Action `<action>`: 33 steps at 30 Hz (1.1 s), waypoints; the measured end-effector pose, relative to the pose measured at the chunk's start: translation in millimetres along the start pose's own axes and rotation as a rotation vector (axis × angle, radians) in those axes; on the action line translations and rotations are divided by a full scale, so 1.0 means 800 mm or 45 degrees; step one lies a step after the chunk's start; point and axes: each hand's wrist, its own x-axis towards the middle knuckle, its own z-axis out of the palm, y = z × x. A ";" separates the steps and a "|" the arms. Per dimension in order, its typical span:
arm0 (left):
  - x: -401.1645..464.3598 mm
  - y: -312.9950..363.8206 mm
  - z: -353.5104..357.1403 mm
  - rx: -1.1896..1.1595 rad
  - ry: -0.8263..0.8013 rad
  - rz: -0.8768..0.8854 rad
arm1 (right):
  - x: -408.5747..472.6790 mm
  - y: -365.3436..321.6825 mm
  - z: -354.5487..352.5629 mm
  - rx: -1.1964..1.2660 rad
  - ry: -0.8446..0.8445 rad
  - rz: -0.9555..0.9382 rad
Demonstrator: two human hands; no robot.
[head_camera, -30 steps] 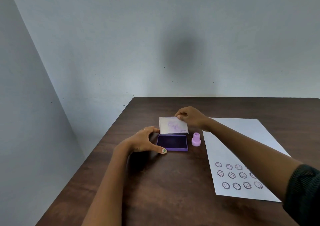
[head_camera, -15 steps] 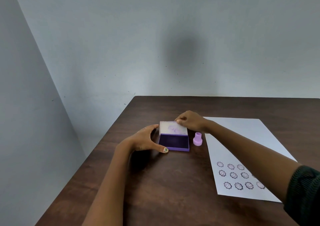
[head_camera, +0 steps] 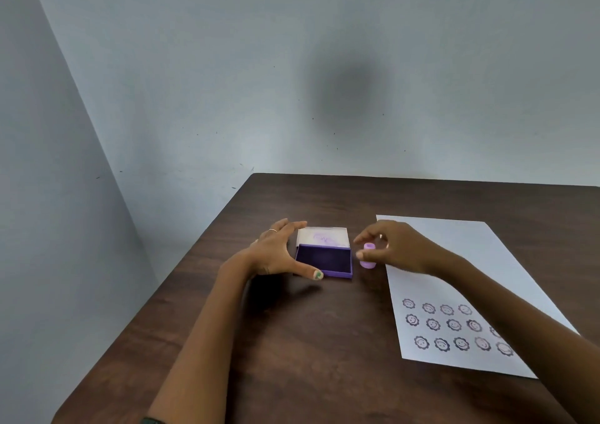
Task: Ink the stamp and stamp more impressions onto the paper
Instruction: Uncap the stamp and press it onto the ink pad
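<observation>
The ink pad lies open on the bench, lid flat behind it. The left hand is spread against its left edge. The right hand, fingers curled apart, reaches around the stamp standing between pad and paper.

The open purple rectangular ink pad lies on the dark wooden table, just right of the left hand. The small lilac plastic stamp stands between pad and right hand. Beneath that hand lies the white paper sheet, with impressions nearer the person.
</observation>
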 end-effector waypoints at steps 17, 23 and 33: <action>0.006 0.083 0.066 -0.088 0.768 0.545 | -0.030 0.023 -0.004 1.459 0.123 0.144; 0.002 0.090 0.058 -0.169 0.810 0.502 | -0.030 0.024 -0.005 1.410 0.194 0.048; -0.008 0.099 0.047 -0.438 0.692 0.439 | -0.033 0.012 -0.005 1.043 0.422 -0.138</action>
